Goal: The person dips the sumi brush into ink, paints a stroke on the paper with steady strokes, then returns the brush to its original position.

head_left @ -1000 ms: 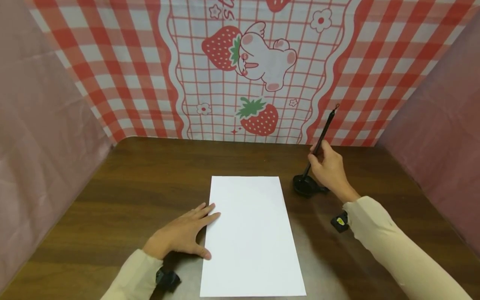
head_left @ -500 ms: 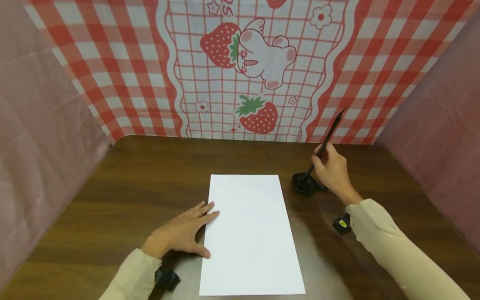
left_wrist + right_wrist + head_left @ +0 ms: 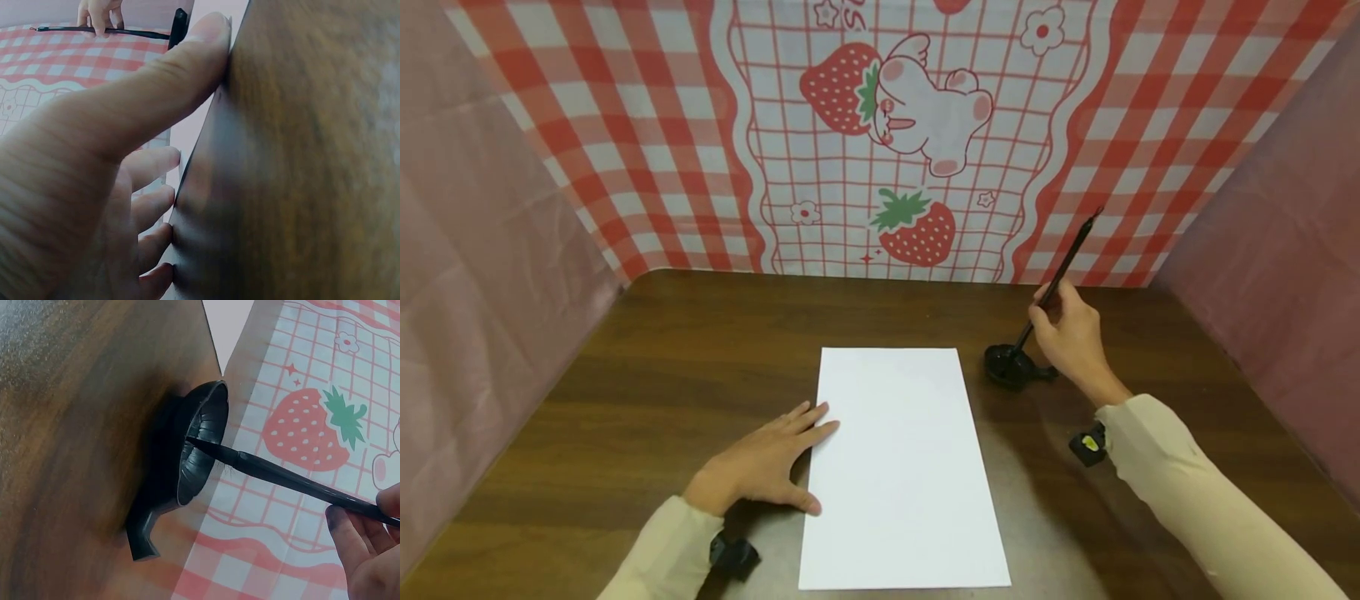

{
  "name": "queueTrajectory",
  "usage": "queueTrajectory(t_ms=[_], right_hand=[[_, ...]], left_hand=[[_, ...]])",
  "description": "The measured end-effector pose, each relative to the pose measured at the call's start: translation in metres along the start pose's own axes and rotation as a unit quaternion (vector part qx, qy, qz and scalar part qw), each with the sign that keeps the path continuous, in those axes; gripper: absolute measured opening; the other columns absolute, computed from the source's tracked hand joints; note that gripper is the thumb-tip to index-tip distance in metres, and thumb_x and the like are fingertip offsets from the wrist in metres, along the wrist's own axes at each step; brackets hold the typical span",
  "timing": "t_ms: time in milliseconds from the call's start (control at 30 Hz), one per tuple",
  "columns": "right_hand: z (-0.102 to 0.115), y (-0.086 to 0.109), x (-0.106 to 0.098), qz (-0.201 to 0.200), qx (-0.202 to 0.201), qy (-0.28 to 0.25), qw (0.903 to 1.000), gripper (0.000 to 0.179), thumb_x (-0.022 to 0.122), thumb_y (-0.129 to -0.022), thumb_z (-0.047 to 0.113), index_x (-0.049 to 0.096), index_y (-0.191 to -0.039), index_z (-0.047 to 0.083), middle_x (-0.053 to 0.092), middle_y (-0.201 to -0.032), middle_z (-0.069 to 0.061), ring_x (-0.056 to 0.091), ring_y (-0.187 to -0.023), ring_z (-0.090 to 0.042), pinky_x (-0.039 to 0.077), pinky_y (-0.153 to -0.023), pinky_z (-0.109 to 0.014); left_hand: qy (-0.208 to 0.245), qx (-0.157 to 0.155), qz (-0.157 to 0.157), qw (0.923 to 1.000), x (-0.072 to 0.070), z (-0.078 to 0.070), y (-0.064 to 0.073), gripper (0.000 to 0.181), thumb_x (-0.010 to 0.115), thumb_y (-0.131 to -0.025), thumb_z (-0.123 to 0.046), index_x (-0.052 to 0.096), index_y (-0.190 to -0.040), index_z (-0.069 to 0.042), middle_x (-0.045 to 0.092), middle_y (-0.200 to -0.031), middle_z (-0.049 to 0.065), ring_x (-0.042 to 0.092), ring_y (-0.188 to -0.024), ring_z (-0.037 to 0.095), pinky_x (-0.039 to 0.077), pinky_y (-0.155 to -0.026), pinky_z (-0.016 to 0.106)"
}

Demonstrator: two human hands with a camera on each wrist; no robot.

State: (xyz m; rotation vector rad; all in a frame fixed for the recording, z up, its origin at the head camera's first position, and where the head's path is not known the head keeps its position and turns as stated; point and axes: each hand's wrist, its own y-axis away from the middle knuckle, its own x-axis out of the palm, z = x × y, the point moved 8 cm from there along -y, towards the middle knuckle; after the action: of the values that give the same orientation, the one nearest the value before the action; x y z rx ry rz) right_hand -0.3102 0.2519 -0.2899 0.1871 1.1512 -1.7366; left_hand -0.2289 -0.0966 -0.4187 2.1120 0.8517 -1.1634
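My right hand (image 3: 1069,333) pinches a dark calligraphy brush (image 3: 1060,271) by its handle, tilted with its top leaning right. In the right wrist view the brush's black tip (image 3: 209,449) is inside a small black ink dish (image 3: 203,450) with ribbed inner walls and a short handle. A dark smudge marks one fingertip (image 3: 337,515). My left hand (image 3: 767,462) lies spread at the left edge of a blank white sheet of paper (image 3: 902,467), its thumb and fingertips on that edge. The ink dish stands just right of the sheet's far corner.
The brown wooden table (image 3: 625,400) carries the sheet and the dish. Behind it hangs a red-and-white checked cloth (image 3: 662,150) with strawberries and a cartoon animal. Pink cloth (image 3: 497,250) walls close off both sides. Each wrist wears a small black camera (image 3: 735,557).
My right hand has shifted slightly right, and the brush leans further right with its tip still in the dish. The left hand stays in place on the paper.
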Motion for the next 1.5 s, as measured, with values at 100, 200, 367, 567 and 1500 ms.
queueTrajectory(t_ms=[100,200,367,567,1500], right_hand=[[-0.001,0.0,-0.001,0.001,0.002,0.001,1.0,0.013,0.058,-0.086,0.001,0.058,-0.099,-0.001,0.066,-0.082,-0.018,0.045,-0.07,0.012,0.034,-0.059,-0.01],[-0.003,0.002,-0.001,0.008,0.005,0.003,1.0,0.013,0.058,-0.087,0.002,0.058,-0.1,-0.001,0.066,-0.084,-0.018,0.045,-0.072,0.014,0.034,-0.06,-0.01],[-0.007,0.006,0.0,0.015,0.009,0.004,0.9998,0.013,0.058,-0.087,0.002,0.058,-0.1,-0.001,0.066,-0.084,-0.017,0.045,-0.073,0.014,0.035,-0.061,-0.009],[-0.009,0.007,0.0,0.016,0.008,0.005,0.9998,0.013,0.058,-0.088,0.002,0.058,-0.1,-0.001,0.066,-0.084,-0.017,0.047,-0.072,0.009,0.035,-0.059,-0.01],[-0.006,0.003,-0.009,0.007,-0.001,0.018,0.9998,0.014,0.061,-0.087,0.002,0.058,-0.1,-0.001,0.067,-0.083,-0.018,0.046,-0.072,0.009,0.034,-0.06,-0.01]], left_hand=[[0.0,0.002,0.0,1.0,0.001,0.0,0.0,0.104,0.076,-0.067,-0.059,0.032,-0.15,-0.015,0.018,-0.16,0.01,0.015,-0.146,0.037,0.024,-0.112,0.06],[0.0,0.002,0.001,1.0,0.001,0.0,0.0,0.104,0.076,-0.067,-0.06,0.032,-0.15,-0.015,0.018,-0.16,0.01,0.015,-0.146,0.036,0.024,-0.112,0.059],[0.002,0.0,0.004,1.0,0.002,0.0,0.0,0.104,0.075,-0.067,-0.06,0.031,-0.15,-0.015,0.018,-0.16,0.01,0.014,-0.146,0.036,0.024,-0.111,0.059],[0.006,-0.002,0.003,1.0,0.001,0.0,0.001,0.104,0.076,-0.067,-0.059,0.032,-0.15,-0.016,0.018,-0.16,0.009,0.014,-0.146,0.036,0.025,-0.111,0.061],[0.008,0.002,-0.001,1.0,0.0,-0.002,0.001,0.104,0.077,-0.067,-0.057,0.032,-0.15,-0.014,0.017,-0.16,0.01,0.013,-0.146,0.036,0.022,-0.112,0.059]])
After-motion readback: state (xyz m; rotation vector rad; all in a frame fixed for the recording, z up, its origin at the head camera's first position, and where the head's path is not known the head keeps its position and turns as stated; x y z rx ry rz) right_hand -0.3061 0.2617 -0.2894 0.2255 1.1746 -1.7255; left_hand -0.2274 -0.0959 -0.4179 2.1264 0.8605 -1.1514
